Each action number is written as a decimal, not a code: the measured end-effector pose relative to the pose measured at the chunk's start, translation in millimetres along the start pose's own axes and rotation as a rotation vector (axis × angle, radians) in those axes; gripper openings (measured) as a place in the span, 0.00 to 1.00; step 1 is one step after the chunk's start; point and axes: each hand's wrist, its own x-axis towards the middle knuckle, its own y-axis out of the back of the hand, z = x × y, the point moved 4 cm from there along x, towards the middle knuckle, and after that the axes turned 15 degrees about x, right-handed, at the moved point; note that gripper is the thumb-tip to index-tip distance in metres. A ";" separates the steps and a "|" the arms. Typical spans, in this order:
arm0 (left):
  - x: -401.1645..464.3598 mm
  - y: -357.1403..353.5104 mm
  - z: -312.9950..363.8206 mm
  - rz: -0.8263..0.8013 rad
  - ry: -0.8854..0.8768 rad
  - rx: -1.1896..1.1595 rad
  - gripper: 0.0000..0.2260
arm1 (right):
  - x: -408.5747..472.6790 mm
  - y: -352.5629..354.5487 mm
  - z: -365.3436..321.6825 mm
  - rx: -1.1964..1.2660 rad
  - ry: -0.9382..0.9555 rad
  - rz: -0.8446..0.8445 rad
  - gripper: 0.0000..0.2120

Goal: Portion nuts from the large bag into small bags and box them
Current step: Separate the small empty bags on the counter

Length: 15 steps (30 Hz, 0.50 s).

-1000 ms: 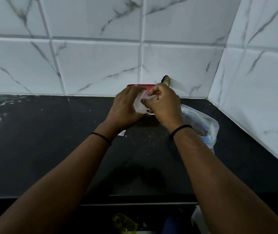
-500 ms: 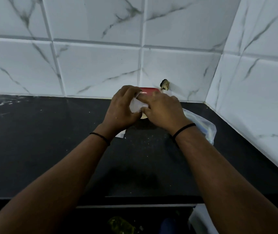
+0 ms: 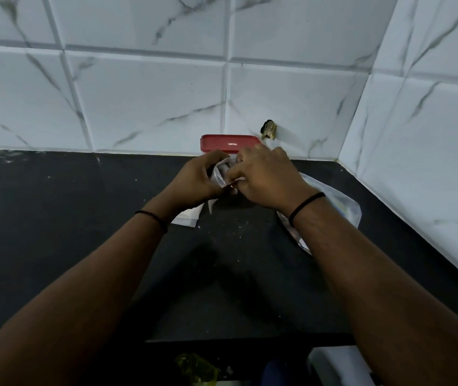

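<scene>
A small bag (image 3: 220, 174) of clear plastic is held up between both hands, just in front of the red box (image 3: 229, 143) that stands against the tiled wall (image 3: 149, 104). The left hand (image 3: 197, 181) curls round the bag's left side; the right hand (image 3: 266, 178) pinches its right edge with fingers folded over it. Whether any nuts are inside cannot be told, since the fingers hide most of it.

The step looks like working the bag's mouth, either opening it for filling or closing it. The next move likely calls for a firm two-handed pinch along the top so the thin plastic does not slip.

To the right of the box, partly under the right wrist, lies one large bag (image 3: 342, 207) on the dark counter (image 3: 55, 232). One flat white bag or sheet (image 3: 187, 217) lies beneath the left wrist. Count: one box, one large bag, one small bag in hand, one flat piece. Pale crumbs dot the counter near the box.
</scene>
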 end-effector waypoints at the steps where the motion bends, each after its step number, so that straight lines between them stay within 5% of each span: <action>1: 2.2 -1.9 -2.8 -0.036 0.010 -0.044 0.19 | 3.6 -2.1 3.5 -0.001 -0.011 -0.008 0.11; 4: 7.7 -1.8 -16.1 -0.030 0.076 -0.164 0.19 | 12.9 -5.2 13.6 0.241 -0.066 0.021 0.15; 6: 12.7 1.4 -27.2 0.022 0.138 -0.204 0.18 | 21.7 -3.0 30.4 0.535 -0.220 0.206 0.17; 8: 16.9 4.2 -36.8 0.051 0.174 -0.175 0.18 | 33.3 -11.1 52.5 0.511 -0.409 0.351 0.13; 11: 21.6 2.1 -52.2 0.045 0.215 -0.152 0.17 | 54.9 -47.6 63.1 0.334 -0.542 0.120 0.06; 15: 27.7 -6.6 -67.1 0.020 0.228 -0.256 0.16 | 68.5 -93.5 66.8 0.175 -0.559 -0.213 0.12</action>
